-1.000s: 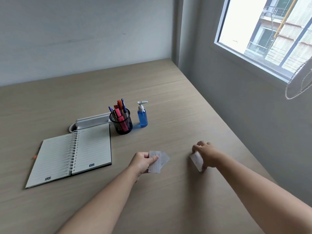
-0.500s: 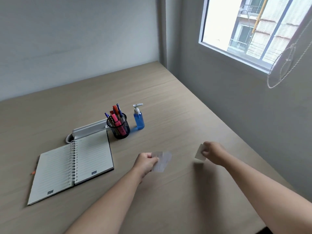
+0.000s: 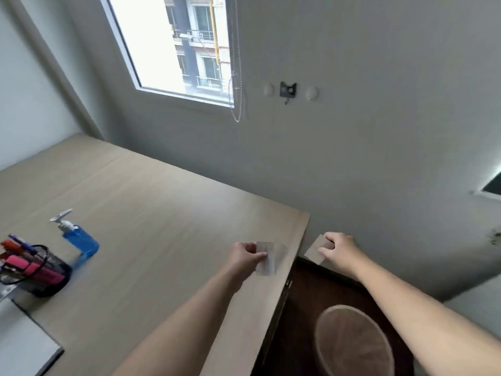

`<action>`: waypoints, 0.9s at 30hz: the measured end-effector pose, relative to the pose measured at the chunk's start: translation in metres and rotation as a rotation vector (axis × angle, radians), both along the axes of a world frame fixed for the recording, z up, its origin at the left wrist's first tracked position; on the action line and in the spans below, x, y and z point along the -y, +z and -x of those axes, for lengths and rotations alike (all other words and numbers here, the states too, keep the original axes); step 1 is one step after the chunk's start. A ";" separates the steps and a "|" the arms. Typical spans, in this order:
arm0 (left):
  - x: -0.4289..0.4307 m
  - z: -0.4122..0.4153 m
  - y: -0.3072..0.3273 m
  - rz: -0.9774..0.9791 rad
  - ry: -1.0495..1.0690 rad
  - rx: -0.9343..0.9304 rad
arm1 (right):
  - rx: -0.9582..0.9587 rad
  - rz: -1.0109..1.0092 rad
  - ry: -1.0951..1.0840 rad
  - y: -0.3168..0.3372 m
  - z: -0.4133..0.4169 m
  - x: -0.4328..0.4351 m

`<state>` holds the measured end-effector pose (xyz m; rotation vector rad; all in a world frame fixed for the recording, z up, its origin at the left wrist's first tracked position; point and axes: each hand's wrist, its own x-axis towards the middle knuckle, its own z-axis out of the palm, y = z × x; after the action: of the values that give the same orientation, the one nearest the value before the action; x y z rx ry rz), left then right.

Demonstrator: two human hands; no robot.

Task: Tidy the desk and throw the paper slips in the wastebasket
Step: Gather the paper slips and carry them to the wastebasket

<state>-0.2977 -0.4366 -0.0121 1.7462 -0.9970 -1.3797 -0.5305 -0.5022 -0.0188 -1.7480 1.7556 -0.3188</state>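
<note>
My left hand (image 3: pixel 245 255) pinches a small stack of pale paper slips (image 3: pixel 268 258) above the desk's right end. My right hand (image 3: pixel 340 249) holds one more paper slip (image 3: pixel 314 251) just past the desk's edge, over the dark floor. A round wastebasket (image 3: pixel 352 340) with a light rim stands on the floor below and nearer to me than my right hand; my right forearm covers part of its right side. The light wooden desk (image 3: pixel 151 213) fills the left half of the view.
A blue pump bottle (image 3: pixel 80 240) and a black mesh pen cup (image 3: pixel 35 270) with markers stand at the left. A white notebook corner (image 3: pixel 24 346) shows at the bottom left. The grey wall and a window (image 3: pixel 173 42) lie beyond the desk.
The view has swung right, bringing the desk's right edge and the wastebasket into sight. Both hands moved right with their slips; the right hand is now past the desk edge.
</note>
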 end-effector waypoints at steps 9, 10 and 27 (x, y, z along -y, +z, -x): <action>0.021 0.173 -0.032 -0.037 -0.170 0.162 | -0.012 -0.087 -0.172 -0.036 0.177 -0.026; 0.021 0.193 -0.042 -0.065 -0.191 0.181 | -0.002 -0.112 -0.177 -0.044 0.197 -0.031; -0.023 0.275 -0.292 -0.512 -0.538 0.422 | -0.003 -0.506 -0.226 -0.277 0.279 -0.109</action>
<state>-0.5730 -0.4138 -0.3040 2.3231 -1.5258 -1.7475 -0.8095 -0.3935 -0.2960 -1.1968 1.8400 0.0385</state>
